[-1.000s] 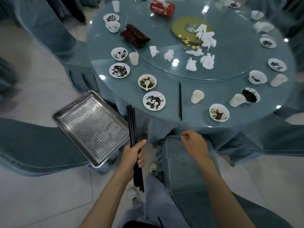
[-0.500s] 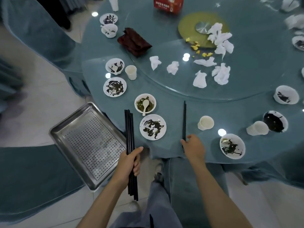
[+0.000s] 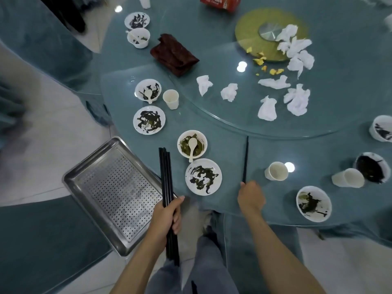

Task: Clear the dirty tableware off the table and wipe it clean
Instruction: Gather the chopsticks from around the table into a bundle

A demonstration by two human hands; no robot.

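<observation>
Floor (image 3: 53, 166): pale glossy tiles, grout lines visible. Three seats in teal fabric covers stand round the worktop (image 3: 275, 149): lower-left chair (image 3: 42, 240), upper-left chair (image 3: 53, 43), and near chair (image 3: 237, 251) drawn up to the near edge. Red carton (image 3: 220, 3) stands on the far side, cut off by the frame. Yellow-green disc (image 3: 248, 28) with metal hub (image 3: 268, 31) lies at the centre, beneath glass. Dark blurred shape (image 3: 63, 13) at upper left, not identifiable.

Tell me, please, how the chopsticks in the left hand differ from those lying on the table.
The chopstick bundle holds several sticks, the table chopsticks one or two. The left hand grips the bundle in the air; the table chopsticks lie flat, the right hand pinching their near end. Both are black.
</observation>
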